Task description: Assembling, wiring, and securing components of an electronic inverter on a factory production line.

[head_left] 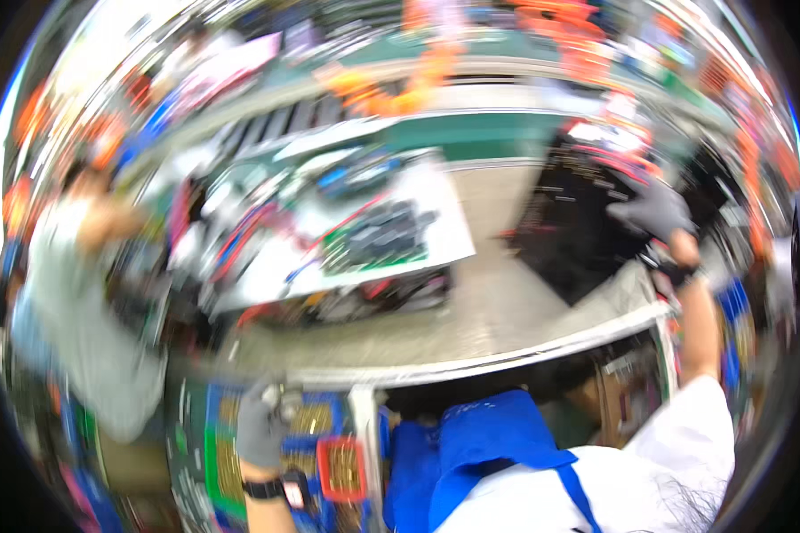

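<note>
My left hand (261, 426), in a grey glove, is at the lower left over the parts bins, its fingers drawn together by a small silvery shape that I cannot make out. Beneath and beside it are a blue bin (316, 391) and a red bin (342, 437), both with small brass-coloured pieces. Away to the right, my right hand (656, 210), also gloved in grey, reaches over a large black panel (571, 233). Its fingers are stretched out at the panel's right side; blur hides how firmly they touch it.
On the bench (498, 209), a white board (449, 209) carries a green circuit board (373, 240), dark parts and coloured wires. Another person (89, 293) stands at the left. A green bin (225, 462) is by my left wrist. Orange shapes (391, 89) blur at the back.
</note>
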Demonstrator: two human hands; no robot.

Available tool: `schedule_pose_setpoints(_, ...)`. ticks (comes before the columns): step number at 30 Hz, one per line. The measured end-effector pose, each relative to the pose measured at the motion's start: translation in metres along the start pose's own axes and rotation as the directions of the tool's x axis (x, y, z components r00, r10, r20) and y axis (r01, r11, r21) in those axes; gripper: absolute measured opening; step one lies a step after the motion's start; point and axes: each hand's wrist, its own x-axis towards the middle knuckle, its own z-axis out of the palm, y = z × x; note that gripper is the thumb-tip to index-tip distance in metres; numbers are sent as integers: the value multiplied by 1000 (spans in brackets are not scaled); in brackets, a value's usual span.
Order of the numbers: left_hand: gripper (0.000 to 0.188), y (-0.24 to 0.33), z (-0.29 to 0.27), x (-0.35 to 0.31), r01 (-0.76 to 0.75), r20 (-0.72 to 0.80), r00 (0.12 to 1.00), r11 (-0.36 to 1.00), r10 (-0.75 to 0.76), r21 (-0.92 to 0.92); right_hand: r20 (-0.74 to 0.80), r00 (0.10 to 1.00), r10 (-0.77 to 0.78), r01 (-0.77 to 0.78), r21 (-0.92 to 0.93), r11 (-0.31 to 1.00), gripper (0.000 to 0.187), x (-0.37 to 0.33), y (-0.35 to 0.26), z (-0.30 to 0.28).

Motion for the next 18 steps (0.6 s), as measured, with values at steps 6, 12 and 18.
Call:
schedule_pose_setpoints(6, 35, 43, 251, 94, -23, 654, 747, 977, -124, 212, -9, 993, 121, -120, 28, 992, 67, -1, 2, -9)
schedule_pose_setpoints(12, 39, 73, 497, 143, 79, 936, 292, 981, -194, 178, -178, 983, 52, -56, -13, 998, 64, 3, 15, 4)
schedule_pose_setpoints(18, 36, 35, 693, 211, -65, 871, 142, 874, -470, 482, -323, 941, -103, 107, -5, 994, 50, 6, 32, 26)
